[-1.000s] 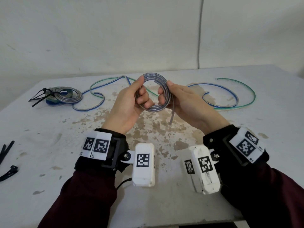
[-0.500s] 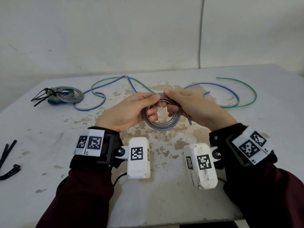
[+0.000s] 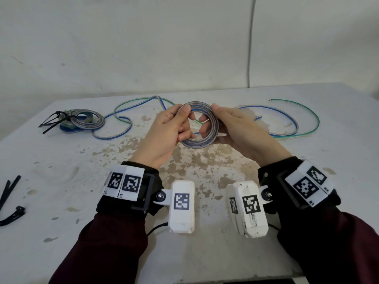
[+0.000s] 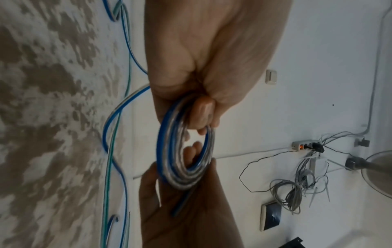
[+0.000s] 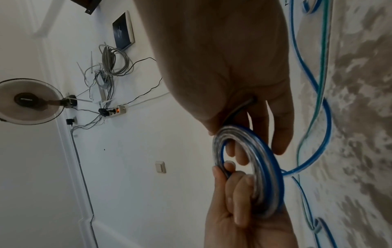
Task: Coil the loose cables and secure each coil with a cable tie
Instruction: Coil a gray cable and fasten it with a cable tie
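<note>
Both hands hold one grey-and-blue coil [image 3: 200,125] above the surface [image 3: 61,181]; half a second ago it lay flatter and lower, and now it is raised and tipped up toward the camera, its short free end tucked against the right palm. Left of the coil, the left hand [image 3: 164,136] has a closed grip on its rim, thumb on top and fingers through the middle. Right of the coil, the right hand [image 3: 242,130] pinches the opposite rim the same way. Far left of the coil, loose black cable ties [image 3: 10,199] lie at the surface's edge, and finished coils [image 3: 86,120] sit tied further back. Behind the coil a blue-and-green loose cable [image 3: 295,121] snakes across the stained white top, against a plain pale wall [image 3: 143,48].
</note>
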A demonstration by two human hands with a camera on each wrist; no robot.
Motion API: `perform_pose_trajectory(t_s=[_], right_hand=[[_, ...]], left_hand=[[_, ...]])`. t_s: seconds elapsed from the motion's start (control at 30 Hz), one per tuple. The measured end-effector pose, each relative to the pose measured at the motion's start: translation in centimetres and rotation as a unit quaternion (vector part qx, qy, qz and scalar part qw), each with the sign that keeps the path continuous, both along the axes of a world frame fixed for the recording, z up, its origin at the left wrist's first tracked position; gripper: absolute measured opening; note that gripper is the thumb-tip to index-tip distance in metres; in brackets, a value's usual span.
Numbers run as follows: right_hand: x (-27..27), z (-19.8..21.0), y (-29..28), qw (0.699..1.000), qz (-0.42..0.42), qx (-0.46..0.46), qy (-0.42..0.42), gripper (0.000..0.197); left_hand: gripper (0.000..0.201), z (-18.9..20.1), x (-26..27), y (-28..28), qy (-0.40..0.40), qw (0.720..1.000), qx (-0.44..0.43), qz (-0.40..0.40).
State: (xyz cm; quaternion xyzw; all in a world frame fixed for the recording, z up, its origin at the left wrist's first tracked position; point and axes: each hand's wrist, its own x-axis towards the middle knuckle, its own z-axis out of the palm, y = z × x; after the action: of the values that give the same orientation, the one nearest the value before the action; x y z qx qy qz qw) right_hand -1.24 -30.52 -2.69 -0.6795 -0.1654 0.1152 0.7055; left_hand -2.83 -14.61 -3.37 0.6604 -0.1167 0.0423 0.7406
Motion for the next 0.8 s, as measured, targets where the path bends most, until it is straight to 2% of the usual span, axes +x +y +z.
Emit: perform_pose_trajectory(t_s=[0.1,0.3,0.37,0.47,0.53,0.63,0.7,0.8], right_hand=[[-0.1,0.2,0.1,0.999,-0.028,0.025,-0.015,0.034],[-0.3,-0.3,1.0,0.996,0.006,0.084,0.019,0.037],[-0.2,-0.3,1.0,0.997,-0.008,0.079,0.001,0.036],[0.3,-0.1,0.3,0.997,-0.024,0.069,-0.018,0.037],[0.4,-0.2,-0.2,0.999,-0.011,0.04,-0.029,0.037],[0.1,-0.4,-0.4,0.998,0.041,-0.022,-0.035,0.037],[0.0,-0.5,-0.3,0.996,0.062,-0.053,-0.027,0.035],[-0.1,-0.3,0.0,0.998,0.031,-0.059,0.011,0.023]], left_hand=[[0.03,-0.1,0.0,-0.7,-0.014,0.999,-0.029,0.014],[0.033,-0.2,0.2,-0.7,0.009,0.994,-0.088,0.056],[0.032,-0.2,0.2,-0.6,0.019,0.996,-0.08,0.036],[0.032,0.4,-0.2,-0.4,0.068,0.994,-0.074,-0.035],[0.031,0.7,-0.4,-0.1,0.112,0.988,-0.068,-0.078],[0.031,0.7,-0.6,0.1,0.151,0.982,-0.006,-0.111],[0.031,0.5,-0.7,0.2,0.154,0.98,0.026,-0.126],[0.032,0.5,-0.6,0.8,0.128,0.982,0.043,-0.134]])
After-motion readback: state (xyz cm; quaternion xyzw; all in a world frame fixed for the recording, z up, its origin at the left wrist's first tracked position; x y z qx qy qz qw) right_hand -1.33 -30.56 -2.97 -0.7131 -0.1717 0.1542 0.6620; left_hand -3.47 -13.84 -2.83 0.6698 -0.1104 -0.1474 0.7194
